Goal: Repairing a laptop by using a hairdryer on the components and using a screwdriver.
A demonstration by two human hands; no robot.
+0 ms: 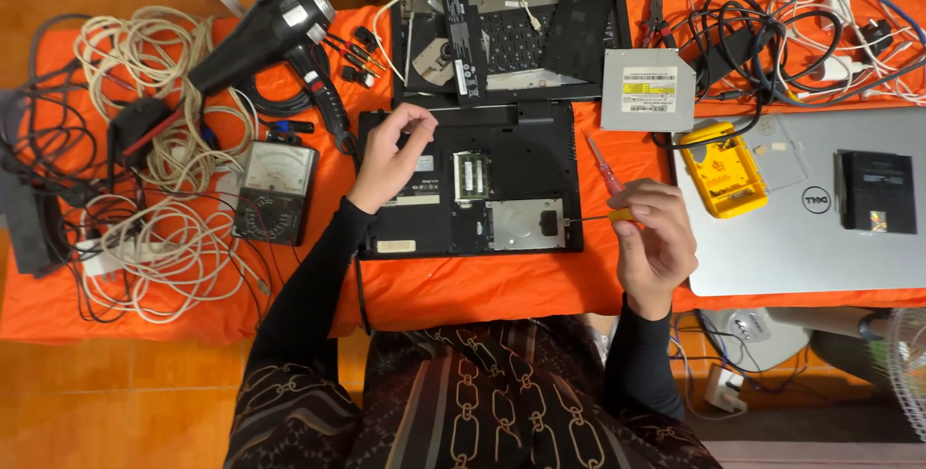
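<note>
1. The black laptop base with its underside covers removed (473,184) lies flat on the desk with the orange cloth (482,286), directly in front of the person. The memory slot and the silver drive bay are exposed.
2. The left hand (386,155) is held just above the upper left corner of the base. Thumb and forefinger are pinched together, the other fingers loosely curled. Something very small may be held in the pinch; whether it is a screw cannot be told.
3. The right hand (654,237) is closed around the yellow-handled screwdriver (593,218), whose thin shaft points left toward the right edge of the drive bay.
4. Judgement: the tip is best seated square in a screw head before turning, with the base kept flat. Any small part in the pinch is best kept over the cloth, where it would be easily seen if dropped.
5. A red-handled screwdriver (603,165) lies just beside the right edge of the base, near the right hand, and could be knocked.
6. Nearby: a silver optical drive (646,90), a second opened black laptop (511,30), a closed silver laptop (820,204), a yellow tester (721,172), an analogue multimeter (275,189), a black heat gun (275,30).
7. Coiled white cables (164,237) crowd the left side, well apart from the work.
</note>
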